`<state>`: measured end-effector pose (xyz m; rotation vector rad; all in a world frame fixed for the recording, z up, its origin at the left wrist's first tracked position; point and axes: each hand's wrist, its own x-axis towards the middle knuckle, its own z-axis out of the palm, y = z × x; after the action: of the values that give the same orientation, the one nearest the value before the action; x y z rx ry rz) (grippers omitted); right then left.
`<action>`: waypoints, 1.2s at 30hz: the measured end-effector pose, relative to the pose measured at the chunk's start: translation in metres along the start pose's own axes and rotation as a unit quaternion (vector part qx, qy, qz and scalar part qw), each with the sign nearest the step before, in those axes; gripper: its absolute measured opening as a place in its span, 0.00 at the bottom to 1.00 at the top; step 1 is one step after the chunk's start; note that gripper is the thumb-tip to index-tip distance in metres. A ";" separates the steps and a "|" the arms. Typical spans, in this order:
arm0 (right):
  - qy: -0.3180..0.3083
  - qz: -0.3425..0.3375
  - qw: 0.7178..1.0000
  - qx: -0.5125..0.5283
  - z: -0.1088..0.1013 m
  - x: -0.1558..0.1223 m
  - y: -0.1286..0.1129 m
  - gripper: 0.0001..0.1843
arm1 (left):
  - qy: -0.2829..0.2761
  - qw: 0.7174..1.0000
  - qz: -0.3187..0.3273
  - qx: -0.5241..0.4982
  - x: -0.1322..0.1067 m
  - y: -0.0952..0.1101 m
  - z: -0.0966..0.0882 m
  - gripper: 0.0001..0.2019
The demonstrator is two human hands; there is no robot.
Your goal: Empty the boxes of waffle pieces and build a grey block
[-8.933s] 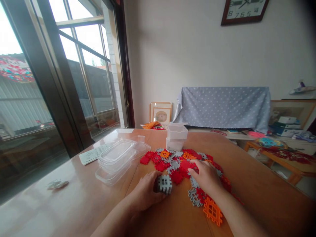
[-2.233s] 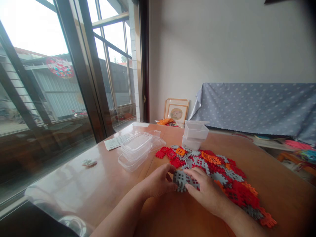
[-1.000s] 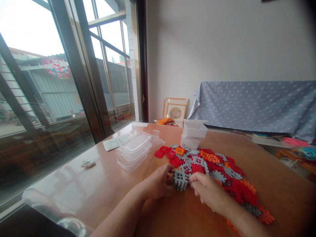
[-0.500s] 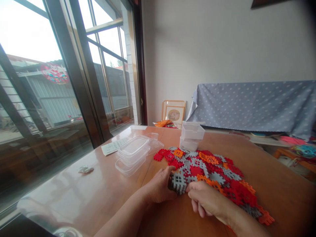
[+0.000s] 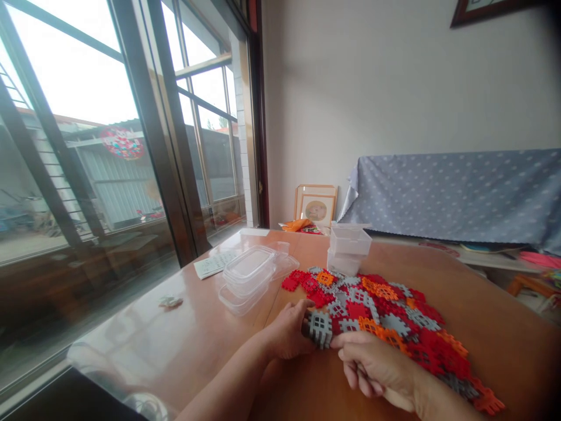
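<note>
My left hand (image 5: 290,330) is wrapped round a small stack of grey toothed plastic building tiles (image 5: 320,327), whose top piece has a window-like opening. The stack is held at the near left edge of a heap of red, grey and orange interlocking tiles (image 5: 385,313). My right hand (image 5: 370,359) is just right of the stack, its index fingertip at the stack's lower right edge. Thumb and index finger lie close together and the other fingers are curled under. Whether anything sits between them is hidden.
Clear plastic lids or trays (image 5: 248,272) lie left of the heap, beside a written paper sheet (image 5: 214,265). Two clear boxes (image 5: 350,240) are stacked behind the heap. A small decorative object (image 5: 170,302) lies on the table (image 5: 205,339). A large window (image 5: 87,117) borders the left side.
The view has shifted slightly, so everything appears a little further right and lower. My left hand keeps hold of the grey stack, and my right index finger looks straighter against its edge.
</note>
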<state>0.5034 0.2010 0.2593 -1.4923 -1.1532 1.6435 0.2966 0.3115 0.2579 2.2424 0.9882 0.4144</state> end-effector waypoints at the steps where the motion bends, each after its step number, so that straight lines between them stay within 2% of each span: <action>1: -0.006 -0.002 1.000 0.005 0.002 0.001 0.000 0.14 | -0.001 1.000 -0.001 0.001 -0.001 -0.002 -0.002 0.47; 5: -0.035 -0.006 0.999 0.011 0.012 0.005 -0.003 0.17 | 0.001 1.000 -0.006 0.002 -0.004 -0.018 -0.010 0.47; 9: -0.042 -0.016 0.999 0.003 0.022 0.013 -0.008 0.16 | -0.001 1.000 -0.006 -0.024 -0.005 -0.031 -0.017 0.48; 13: -0.034 -0.012 0.999 0.000 0.027 0.020 -0.012 0.14 | 0.002 1.000 0.000 -0.008 -0.006 -0.033 -0.021 0.47; 19: -0.034 -0.019 0.999 0.017 0.030 0.027 -0.012 0.14 | 0.000 0.999 0.019 -0.042 -0.005 -0.038 -0.025 0.42; 29: -0.034 -0.038 0.998 0.036 0.036 0.046 -0.012 0.10 | 0.033 0.998 0.015 -0.055 -0.004 -0.048 -0.029 0.42; 32: -0.025 -0.045 0.998 0.034 0.037 0.044 -0.010 0.15 | 0.044 0.998 0.015 -0.047 -0.004 -0.048 -0.028 0.42; 36: 0.015 -0.062 0.998 0.011 0.034 0.027 -0.016 0.30 | 0.030 0.996 0.023 -0.084 -0.004 -0.052 -0.028 0.43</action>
<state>0.4643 0.2253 0.2617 -1.3985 -1.1828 1.5413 0.2518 0.3466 0.2436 2.1148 0.8996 0.5679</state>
